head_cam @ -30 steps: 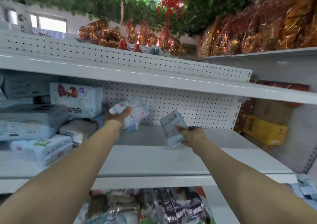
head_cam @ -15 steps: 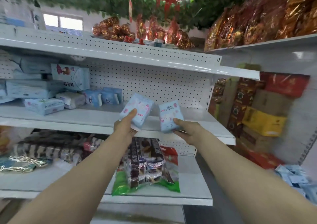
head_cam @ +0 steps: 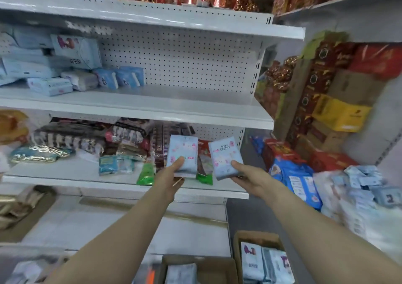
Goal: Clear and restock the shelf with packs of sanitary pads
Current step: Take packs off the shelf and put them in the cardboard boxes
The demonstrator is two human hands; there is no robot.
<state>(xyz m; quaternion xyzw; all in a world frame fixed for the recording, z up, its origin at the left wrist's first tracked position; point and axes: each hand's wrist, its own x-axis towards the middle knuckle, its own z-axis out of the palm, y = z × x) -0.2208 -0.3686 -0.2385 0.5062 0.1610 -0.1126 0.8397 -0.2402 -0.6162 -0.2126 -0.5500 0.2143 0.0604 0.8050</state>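
Head view, nearest first: two open cardboard boxes point(head_cam: 256, 238) are seen on the floor below the arms, with pad packs stood inside, presumably as a holding place for stock. Above them, one small pack of sanitary pads is held upright in each hand. The left pack point(head_cam: 183, 151) is pinched at its lower edge by the left hand point(head_cam: 171, 173), thumb on the printed face, the remaining fingers hidden behind. The right pack point(head_cam: 225, 153) is gripped the same way by the right hand point(head_cam: 245, 175). A low grip of this kind leaves the faces readable and the packs ready to be set down or dropped. Both are held in front of the snack shelf point(head_cam: 130, 185), apparently not touching it. To the right, a loose pile of pads point(head_cam: 359, 188) lies on the floor. Farther up, the pad shelf point(head_cam: 174, 104) is bare across its middle and right, while shelved packs point(head_cam: 128, 77), large and small, are crowded at its left end against the pegboard point(head_cam: 185, 62). The clearing stage is judged to be under way, the two held packs being likely bound for the boxes or the pile.
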